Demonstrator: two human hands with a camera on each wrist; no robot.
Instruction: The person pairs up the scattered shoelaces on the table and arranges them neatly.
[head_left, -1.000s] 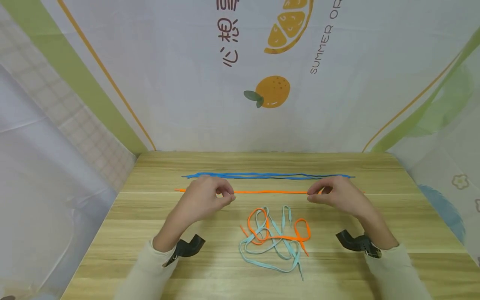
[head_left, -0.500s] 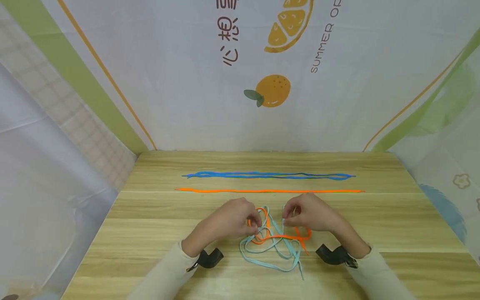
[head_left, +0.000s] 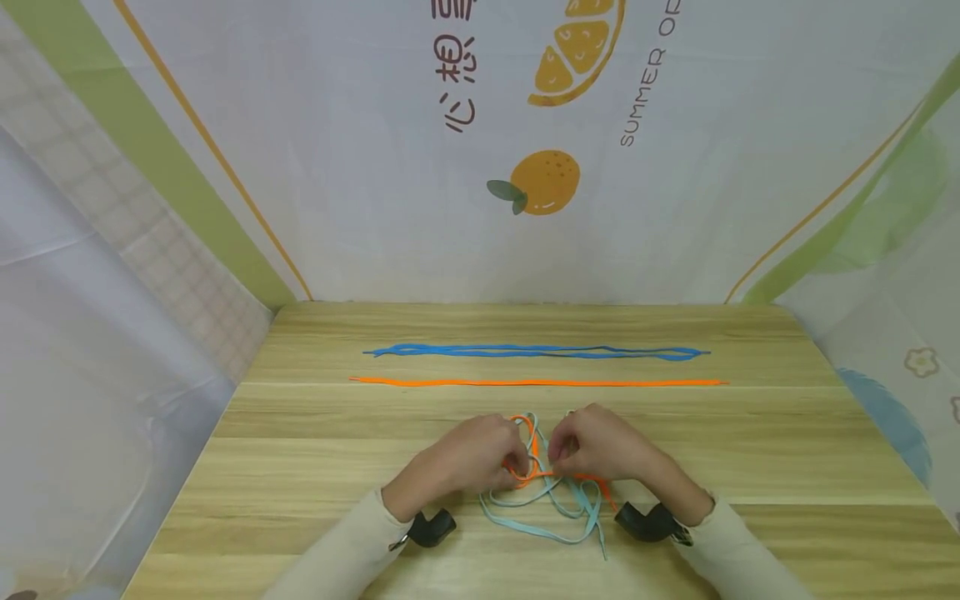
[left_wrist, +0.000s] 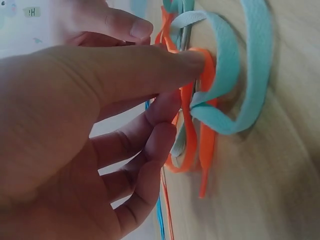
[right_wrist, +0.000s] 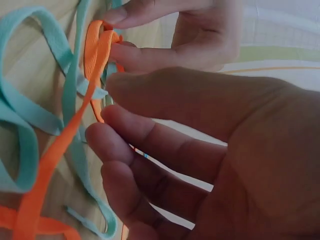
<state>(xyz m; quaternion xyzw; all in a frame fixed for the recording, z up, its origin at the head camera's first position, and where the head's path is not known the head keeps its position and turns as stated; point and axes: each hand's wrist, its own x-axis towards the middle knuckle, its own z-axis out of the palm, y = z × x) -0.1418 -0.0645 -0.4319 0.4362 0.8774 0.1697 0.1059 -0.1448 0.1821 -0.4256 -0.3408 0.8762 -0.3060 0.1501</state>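
Observation:
A tangled pair of shoelaces lies at the table's near middle: a mint one and an orange one. My left hand is at the left side of the tangle, its thumb and index finger pinching a loop of the orange shoelace. My right hand is low over the tangle's right part. Its thumb and index fingertip are a little apart in the right wrist view, right at the orange and mint strands, and its other fingers bend loosely. Both hands hide part of the tangle in the head view.
A straight orange shoelace lies across the wooden table beyond the hands. Behind it are blue shoelaces, stretched parallel to it. A white printed cloth hangs at the table's back edge.
Both hands have left the straight orange shoelace and come toward the body and inward to the tangle. They are now closer together. The straight orange and blue shoelaces stay in place.

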